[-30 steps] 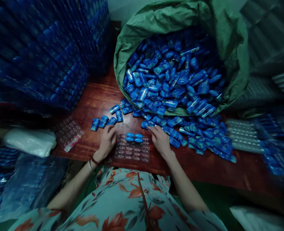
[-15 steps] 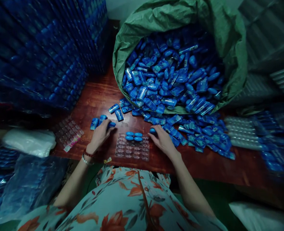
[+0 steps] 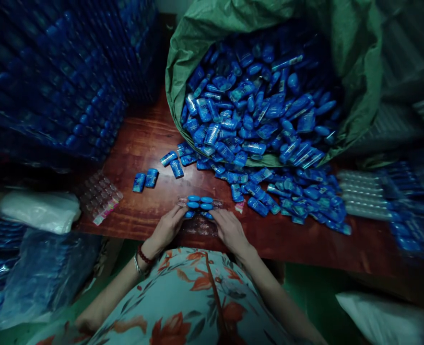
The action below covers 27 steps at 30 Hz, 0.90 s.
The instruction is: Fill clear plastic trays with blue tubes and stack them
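Observation:
A clear plastic tray [image 3: 200, 227] with rows of hollows lies on the table in front of me. Several blue packets [image 3: 200, 202] stand in two short rows near its far edge. My left hand [image 3: 169, 225], a red bead bracelet at its wrist, has its fingers closed on a blue packet [image 3: 189, 214] at the tray's left part. On the right part, my right hand [image 3: 228, 227] grips another blue packet [image 3: 207, 215]. The two held packets are close together, just below the standing rows, and fingers partly cover both.
A green sack [image 3: 186, 48] full of blue packets opens toward the wooden table [image 3: 140, 139]; loose packets [image 3: 305, 196] spill in front. Tall stacks of filled trays [image 3: 86, 96] stand left. Another clear tray [image 3: 100, 196] and white plastic [image 3: 39, 211] lie left, more trays [image 3: 363, 194] right.
Both hands have moved inward and nearer to me, over the tray, each with a blue packet. A pink scrap now shows beside the loose packets on the right.

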Each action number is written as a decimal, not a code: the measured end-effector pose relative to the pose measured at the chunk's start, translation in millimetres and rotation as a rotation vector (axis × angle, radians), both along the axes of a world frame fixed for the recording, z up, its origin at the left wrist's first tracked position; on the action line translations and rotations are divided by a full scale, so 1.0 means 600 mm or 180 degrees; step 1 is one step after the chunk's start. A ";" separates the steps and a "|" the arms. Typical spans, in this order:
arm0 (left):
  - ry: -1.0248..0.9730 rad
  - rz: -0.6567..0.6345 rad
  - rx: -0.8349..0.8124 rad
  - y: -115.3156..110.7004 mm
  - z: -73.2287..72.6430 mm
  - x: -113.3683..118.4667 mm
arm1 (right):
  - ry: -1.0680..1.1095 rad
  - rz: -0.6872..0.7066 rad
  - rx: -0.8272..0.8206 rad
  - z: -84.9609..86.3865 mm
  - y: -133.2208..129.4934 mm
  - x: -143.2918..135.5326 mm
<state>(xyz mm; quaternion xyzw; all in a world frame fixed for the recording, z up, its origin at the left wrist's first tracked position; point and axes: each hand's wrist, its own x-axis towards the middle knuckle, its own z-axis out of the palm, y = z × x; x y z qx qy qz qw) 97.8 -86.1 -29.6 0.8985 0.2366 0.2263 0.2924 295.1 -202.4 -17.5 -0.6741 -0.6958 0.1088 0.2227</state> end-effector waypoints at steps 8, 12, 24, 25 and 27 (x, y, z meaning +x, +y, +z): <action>0.1233 -0.0257 0.0419 -0.005 0.032 0.025 | -0.1167 0.0383 -0.0662 0.064 0.042 -0.039; 0.1181 -0.0125 0.0783 -0.011 0.006 0.015 | -0.1214 0.0290 -0.0590 0.056 0.038 -0.033; 0.1095 0.2428 0.0475 0.165 0.025 -0.024 | -0.0766 -0.2348 -0.0234 -0.012 0.024 0.076; 0.1410 0.2407 0.0395 0.184 0.029 -0.019 | -0.0829 -0.2290 -0.0305 -0.013 0.031 0.078; 0.1872 0.2200 0.0196 0.205 0.035 -0.006 | -0.0836 -0.2153 -0.0354 -0.012 0.040 0.078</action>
